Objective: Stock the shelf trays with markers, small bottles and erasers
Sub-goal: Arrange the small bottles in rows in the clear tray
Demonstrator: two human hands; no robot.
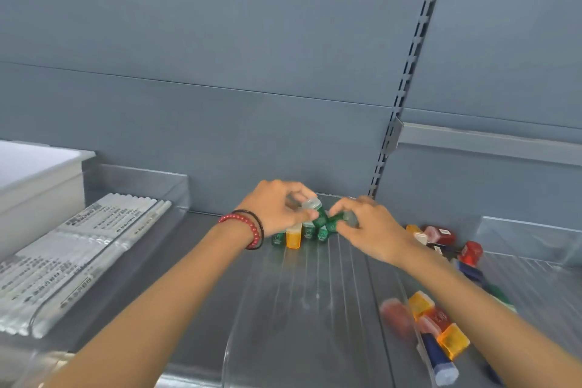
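My left hand (278,205) grips a small green bottle (316,209) with a clear cap, tilted, at the back of a clear shelf tray (302,299). My right hand (370,228) holds another green bottle (333,224) lying sideways beside it. Below the hands a short row stands against the tray's back: green bottles (310,231) and one orange bottle (293,238). Loose bottles in red, orange, blue and green (441,324) lie scattered on the shelf right of the tray. White markers (85,246) fill the clear tray at left.
A white box (34,173) stands at the far left behind the marker tray. Another clear tray (532,246) sits at the right. The grey back panel and a slotted upright (406,85) close off the shelf behind.
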